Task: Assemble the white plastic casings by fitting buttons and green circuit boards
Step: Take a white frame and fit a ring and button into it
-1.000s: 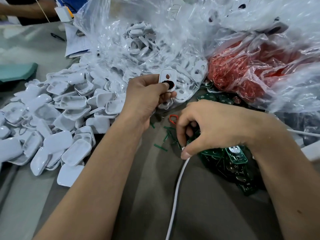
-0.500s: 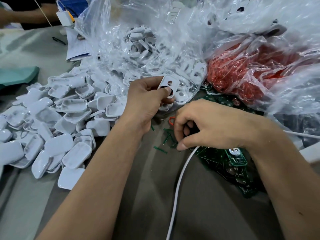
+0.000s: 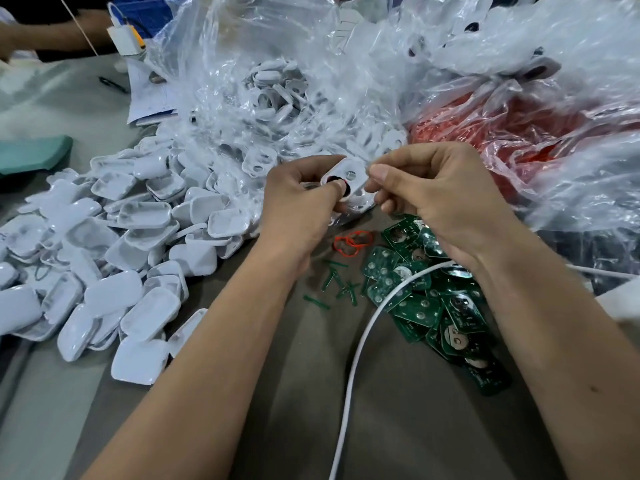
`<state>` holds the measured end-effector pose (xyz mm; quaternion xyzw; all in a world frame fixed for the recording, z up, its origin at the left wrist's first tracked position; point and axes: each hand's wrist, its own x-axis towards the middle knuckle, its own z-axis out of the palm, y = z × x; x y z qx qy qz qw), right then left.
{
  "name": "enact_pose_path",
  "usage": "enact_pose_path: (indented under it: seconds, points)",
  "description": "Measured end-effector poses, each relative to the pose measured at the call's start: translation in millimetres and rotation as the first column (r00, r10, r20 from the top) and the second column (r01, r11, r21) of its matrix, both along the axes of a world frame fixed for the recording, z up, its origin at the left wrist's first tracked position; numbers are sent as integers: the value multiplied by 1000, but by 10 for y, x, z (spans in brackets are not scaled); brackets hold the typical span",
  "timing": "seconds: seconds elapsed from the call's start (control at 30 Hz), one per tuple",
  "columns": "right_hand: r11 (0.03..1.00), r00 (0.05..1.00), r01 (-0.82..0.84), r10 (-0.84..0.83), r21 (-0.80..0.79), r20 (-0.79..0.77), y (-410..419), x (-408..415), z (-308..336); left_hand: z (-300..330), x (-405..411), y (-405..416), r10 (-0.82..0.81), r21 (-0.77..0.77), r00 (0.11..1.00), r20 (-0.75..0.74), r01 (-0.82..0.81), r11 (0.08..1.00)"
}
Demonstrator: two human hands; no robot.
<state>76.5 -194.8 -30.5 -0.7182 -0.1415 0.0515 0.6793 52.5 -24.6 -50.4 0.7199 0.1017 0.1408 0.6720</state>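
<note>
While the left hand point(image 3: 304, 206) pinches one white casing point(image 3: 348, 180) between thumb and fingers, the right hand point(image 3: 440, 199) meets it at its far end, fingertips point(image 3: 379, 174) curled onto the casing edge; whether they also carry a small part cannot be told.

Item held: white casing, two round openings, raised clear of the tabletop point(image 3: 398, 427); the opening nearer the left thumb shows dark with a trace of red, the other shows pale.

Step in hand, by judgement: seating a button or board into the casing. To do it well, keep the left grip firm on the casing sides, leave the openings uncovered, line the part up square, then press evenly so nothing tilts or jams.

Just below the casing: red rubber rings point(image 3: 353, 241); beyond them, green snapped-off strips point(image 3: 341, 284).

Below and right of the casing: heap of green circuit boards point(image 3: 426, 306), crossed by a white cable point(image 3: 360, 344).

Left of the casing: pile of white shells point(image 3: 131, 244).

Behind the casing: clear bag of casings point(image 3: 273, 88); to its right, bag of red parts point(image 3: 491, 133).
</note>
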Motion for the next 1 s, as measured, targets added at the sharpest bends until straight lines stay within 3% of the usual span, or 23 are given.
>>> enact_pose_path:
  seconds: [0.4,0.7,1.0]
  points:
    - [958,954,250,-219,-138,202,44,9,-39,-25,-40,-116,6,271,997,83,-28,962]
    - [921,915,346,-289,-180,282,67,30,-48,-16,-77,-202,-4,156,993,118,-15,988]
    - [882,888,375,-253,-286,385,81,12,-50,-16,-85,-215,-18,148,991,131,-2,989]
